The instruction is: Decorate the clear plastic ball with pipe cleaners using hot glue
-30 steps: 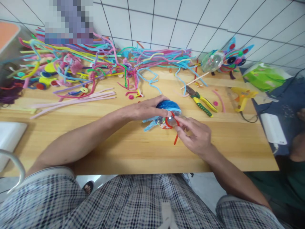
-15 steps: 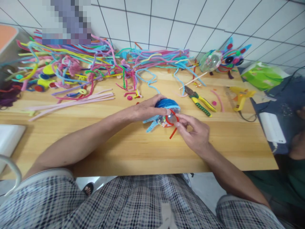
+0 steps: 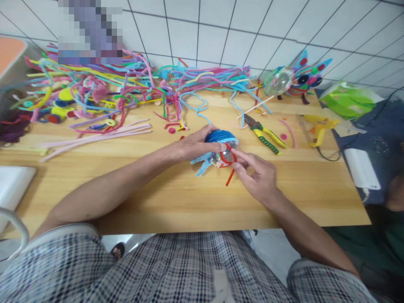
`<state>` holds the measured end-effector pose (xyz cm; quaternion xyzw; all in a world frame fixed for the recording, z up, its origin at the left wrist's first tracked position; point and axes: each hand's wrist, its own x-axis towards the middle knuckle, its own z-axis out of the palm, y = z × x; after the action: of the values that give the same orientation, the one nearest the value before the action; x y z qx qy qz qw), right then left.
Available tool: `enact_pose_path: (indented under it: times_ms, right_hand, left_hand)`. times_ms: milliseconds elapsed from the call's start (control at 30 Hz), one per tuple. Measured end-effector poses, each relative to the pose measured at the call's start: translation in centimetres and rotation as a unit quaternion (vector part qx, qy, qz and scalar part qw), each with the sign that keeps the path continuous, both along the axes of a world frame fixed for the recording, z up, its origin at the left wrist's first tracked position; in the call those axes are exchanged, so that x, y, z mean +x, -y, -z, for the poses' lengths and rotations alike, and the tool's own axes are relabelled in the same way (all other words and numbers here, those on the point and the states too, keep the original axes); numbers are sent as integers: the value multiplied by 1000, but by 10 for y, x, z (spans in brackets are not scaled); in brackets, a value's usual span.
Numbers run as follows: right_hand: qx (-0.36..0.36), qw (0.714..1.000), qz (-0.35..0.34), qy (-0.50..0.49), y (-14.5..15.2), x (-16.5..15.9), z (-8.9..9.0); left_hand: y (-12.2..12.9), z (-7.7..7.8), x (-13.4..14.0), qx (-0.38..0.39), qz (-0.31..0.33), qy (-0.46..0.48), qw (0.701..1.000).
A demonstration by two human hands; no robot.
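Observation:
A clear plastic bottle (image 3: 216, 159), partly wrapped in blue pipe cleaner (image 3: 221, 136), lies in front of me with light-blue pipe-cleaner pieces (image 3: 202, 167) sticking out on its left. Wrapped over its top and side, my left hand (image 3: 198, 143) grips the bottle, thumb pressing near a red pipe cleaner (image 3: 230, 177). That red piece curves in a loop around the bottle's clear end, and its loose tail points down. My right hand (image 3: 259, 171) pinches the red pipe cleaner at the loop's right side between thumb and forefinger.
Pliers (image 3: 264, 134) lie right of the bottle, with a yellow glue gun (image 3: 319, 127) further right. Behind are piles of coloured pipe cleaners (image 3: 214, 78) and a decorated bottle figure (image 3: 307, 80). Pink pipe cleaners (image 3: 104, 136) lie at left. A white power strip (image 3: 361, 169) sits beyond the table edge.
Both hands keep nearly the same hold. The red loop and its tail have shifted very slightly at the bottle's end.

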<state>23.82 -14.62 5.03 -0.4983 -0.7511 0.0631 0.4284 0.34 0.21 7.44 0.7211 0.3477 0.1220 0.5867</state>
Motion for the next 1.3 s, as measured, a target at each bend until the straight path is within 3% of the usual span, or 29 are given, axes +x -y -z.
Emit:
enact_pose_path:
  times_ms: [167,400,733,1300]
  right_hand:
    - [7,1000,-2,23,-1,2,1]
    - [22,998,28,51,0,3,5]
    - [52,996,51,44,-2,3,10]
    - [31,997,46,48,-1,1,14]
  left_hand:
    - [1,-1,0,3,-11,-9,1000]
    - [0,10,1,1,-40,10,999]
    - [4,-4,1,-16,-64,-8,998]
    - [5,2,3,-21,-83,-5,996]
